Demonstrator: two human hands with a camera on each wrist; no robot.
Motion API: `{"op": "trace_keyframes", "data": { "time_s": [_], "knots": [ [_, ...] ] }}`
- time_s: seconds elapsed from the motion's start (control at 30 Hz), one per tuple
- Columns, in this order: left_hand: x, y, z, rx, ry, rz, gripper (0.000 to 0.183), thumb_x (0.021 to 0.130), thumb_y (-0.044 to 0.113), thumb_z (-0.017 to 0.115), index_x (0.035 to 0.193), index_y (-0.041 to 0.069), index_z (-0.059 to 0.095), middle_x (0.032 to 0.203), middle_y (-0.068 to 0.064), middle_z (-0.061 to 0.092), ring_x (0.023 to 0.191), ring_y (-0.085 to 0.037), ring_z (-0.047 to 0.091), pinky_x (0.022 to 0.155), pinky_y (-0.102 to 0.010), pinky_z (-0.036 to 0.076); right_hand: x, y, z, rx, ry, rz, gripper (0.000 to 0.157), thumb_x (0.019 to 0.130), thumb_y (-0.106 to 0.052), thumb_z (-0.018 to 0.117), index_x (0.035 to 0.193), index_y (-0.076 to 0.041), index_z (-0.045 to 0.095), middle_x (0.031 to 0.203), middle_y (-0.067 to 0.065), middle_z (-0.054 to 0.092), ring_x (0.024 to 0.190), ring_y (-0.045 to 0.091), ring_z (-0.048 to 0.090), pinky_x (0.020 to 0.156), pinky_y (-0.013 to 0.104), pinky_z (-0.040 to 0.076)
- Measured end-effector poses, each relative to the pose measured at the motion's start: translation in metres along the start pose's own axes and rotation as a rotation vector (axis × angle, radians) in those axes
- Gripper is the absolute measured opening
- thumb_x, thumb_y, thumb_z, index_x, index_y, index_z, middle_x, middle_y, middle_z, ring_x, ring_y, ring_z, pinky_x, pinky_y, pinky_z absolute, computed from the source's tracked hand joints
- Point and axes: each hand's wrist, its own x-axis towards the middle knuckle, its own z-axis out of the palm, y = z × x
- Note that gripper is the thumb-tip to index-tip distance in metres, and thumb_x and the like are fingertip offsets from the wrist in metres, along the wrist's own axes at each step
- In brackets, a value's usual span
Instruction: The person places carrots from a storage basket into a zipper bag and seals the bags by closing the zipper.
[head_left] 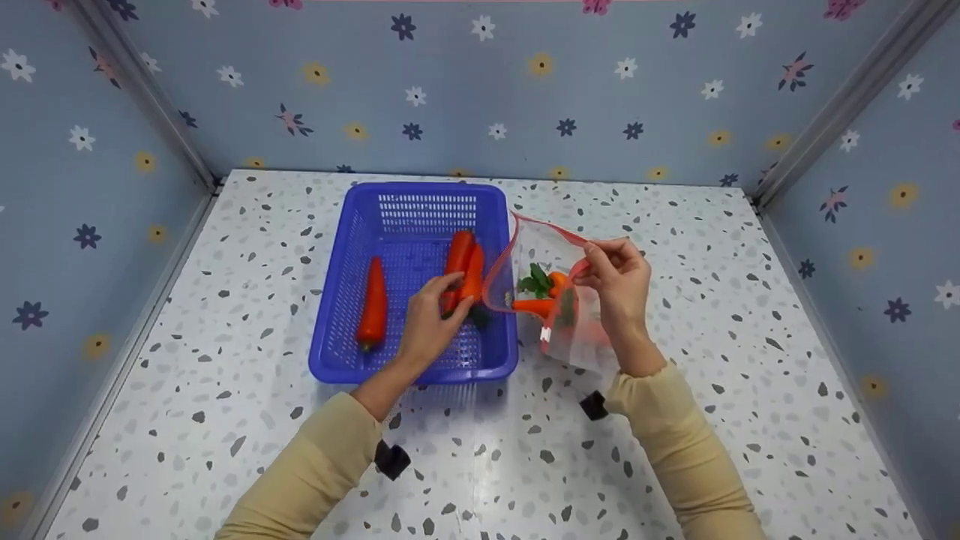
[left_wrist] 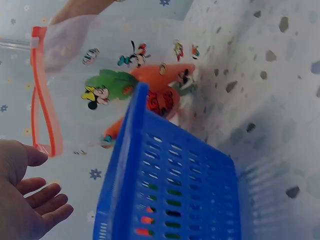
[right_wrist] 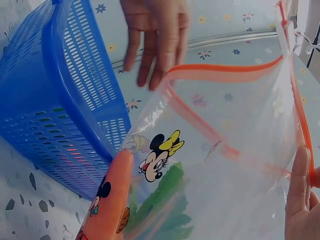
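Note:
My left hand is over the right side of a blue plastic basket, its fingers loosely bent with nothing seen between them. In the left wrist view its thumb is close to the bag's mouth; whether they touch is unclear. Beneath the hand are long orange-red vegetables, partly covered, carrots or peppers. Another long red one lies at the basket's left. My right hand pinches the red zip rim of a clear cartoon-print zip bag. Inside the bag show orange pieces and green leaves.
The basket and bag stand side by side on a white speckled table. Flower-patterned walls enclose the back and both sides. A dark green thing lies in the basket near the left fingers.

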Motion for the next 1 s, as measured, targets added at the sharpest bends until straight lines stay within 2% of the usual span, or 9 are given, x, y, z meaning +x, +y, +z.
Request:
{"op": "trace_keyframes", "data": {
  "time_s": [0.13,0.3,0.37,0.57,0.63,0.73,0.83,0.87,1.0],
  "knots": [
    [-0.003,-0.018,-0.009,0.126,-0.043,-0.048,0.041,0.082,0.01,0.062,0.119,-0.004,0.051,0.112,-0.017,0.055,0.103,-0.027,0.051,0.091,-0.038,0.039,-0.003,-0.004,0.002,-0.021,0.011,0.018,0.015,0.083,-0.007,0.061,0.092,0.004,0.055,0.076,0.013,0.055,0.053,0.02,0.056,0.053,0.03,0.052],
    [-0.002,-0.041,-0.02,0.276,-0.091,-0.097,0.049,0.081,0.01,0.063,0.124,-0.005,0.045,0.121,-0.021,0.048,0.113,-0.032,0.044,0.097,-0.041,0.032,-0.005,-0.003,0.002,0.05,-0.013,-0.033,0.011,0.083,-0.002,0.06,0.089,0.006,0.054,0.072,0.014,0.054,0.05,0.02,0.056,0.05,0.029,0.051],
    [-0.001,-0.051,-0.024,0.311,-0.093,-0.103,0.052,0.08,0.008,0.064,0.125,-0.007,0.044,0.121,-0.023,0.047,0.113,-0.033,0.043,0.097,-0.042,0.032,-0.006,-0.003,0.002,0.078,-0.024,-0.049,0.011,0.082,0.001,0.059,0.088,0.008,0.053,0.071,0.015,0.054,0.049,0.02,0.056,0.049,0.028,0.051],
    [0.003,-0.073,-0.035,0.371,-0.143,-0.138,0.06,0.077,0.005,0.066,0.129,-0.007,0.038,0.125,-0.024,0.041,0.116,-0.034,0.039,0.098,-0.04,0.03,-0.005,0.0,0.0,0.054,-0.027,-0.043,0.013,0.083,-0.002,0.059,0.091,0.007,0.053,0.072,0.014,0.055,0.05,0.02,0.056,0.05,0.029,0.051],
    [0.004,-0.076,-0.038,0.392,-0.175,-0.151,0.062,0.077,0.006,0.066,0.13,-0.008,0.036,0.127,-0.025,0.038,0.118,-0.035,0.037,0.099,-0.041,0.029,-0.002,0.005,-0.002,0.051,-0.032,-0.053,0.017,0.082,-0.005,0.061,0.092,0.008,0.053,0.072,0.015,0.055,0.051,0.022,0.056,0.05,0.03,0.051],
    [0.005,-0.081,-0.042,0.429,-0.209,-0.181,0.065,0.077,0.007,0.066,0.131,-0.008,0.034,0.13,-0.027,0.035,0.119,-0.037,0.035,0.1,-0.042,0.027,0.015,0.034,-0.017,0.097,-0.08,-0.071,0.019,0.082,-0.007,0.062,0.092,0.007,0.055,0.073,0.018,0.055,0.051,0.025,0.057,0.051,0.032,0.052],
    [0.006,-0.084,-0.045,0.468,-0.225,-0.218,0.066,0.076,0.008,0.067,0.131,-0.008,0.033,0.131,-0.028,0.033,0.118,-0.041,0.034,0.099,-0.045,0.027,0.024,0.049,-0.026,0.119,-0.103,-0.07,0.02,0.081,-0.009,0.064,0.093,0.005,0.056,0.074,0.019,0.055,0.052,0.027,0.057,0.051,0.033,0.052],
    [0.006,-0.085,-0.046,0.477,-0.229,-0.235,0.067,0.076,0.007,0.067,0.131,-0.008,0.033,0.131,-0.028,0.032,0.118,-0.042,0.034,0.099,-0.046,0.027,0.023,0.048,-0.026,0.112,-0.106,-0.078,0.021,0.081,-0.01,0.064,0.093,0.006,0.056,0.074,0.019,0.055,0.052,0.027,0.057,0.051,0.033,0.052],
    [0.006,-0.088,-0.049,0.504,-0.243,-0.3,0.069,0.074,0.008,0.068,0.131,-0.008,0.032,0.131,-0.028,0.032,0.115,-0.045,0.036,0.095,-0.049,0.031,0.003,0.017,-0.008,0.044,-0.071,-0.103,0.027,0.08,-0.013,0.066,0.093,0.009,0.054,0.073,0.021,0.053,0.051,0.025,0.056,0.051,0.032,0.052]
  ]
}}
